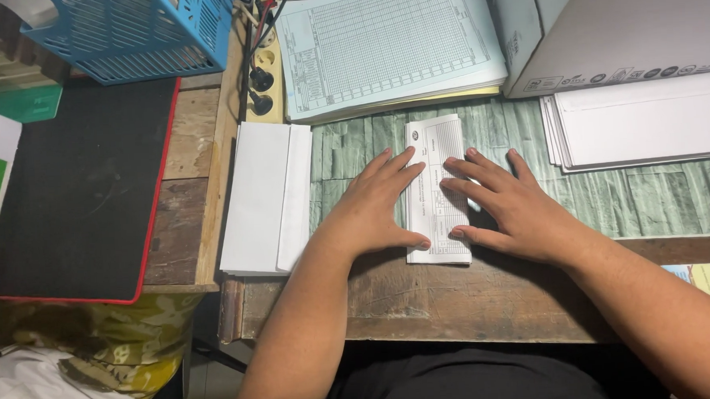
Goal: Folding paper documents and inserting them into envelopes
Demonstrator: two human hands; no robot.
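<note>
— Both forearms come up from the bottom edge of my view, and past them my left hand (pixel 371 207) and right hand (pixel 503 205) lie flat on the folded printed sheet (pixel 436 189). That sheet sits lengthwise away from me, its near end on the bare wooden desk edge (pixel 455 299), its far end on the green stone-patterned covering (pixel 642 199).

— Are you gripping it?

— No. Fingers spread, palms down, pinching nothing. Left fingertips rest on the sheet's left edge, with the thumb near its lower corner; right fingers cover its right half. I'm only pressing.

— So what could go wrong?

— As I judge it, uneven pressure. If one hand pushes harder, the layers could slide and the crease would set crooked. The near end also lies across the step between covering and wood, so the paper might buckle there.

— Anything close by to worry about?

— The stack of white envelopes (pixel 265 197) lies just beside my left hand, apart from the sheet. A careless wrist could nudge the top one askew. The pile of ruled forms (pixel 388 46) lies beyond the sheet's far end; a forward slide might tuck under it.

— And the right side?

— White sheets (pixel 647 119) under the cardboard box (pixel 603 25) are well apart. Little risk there, I think.
</note>
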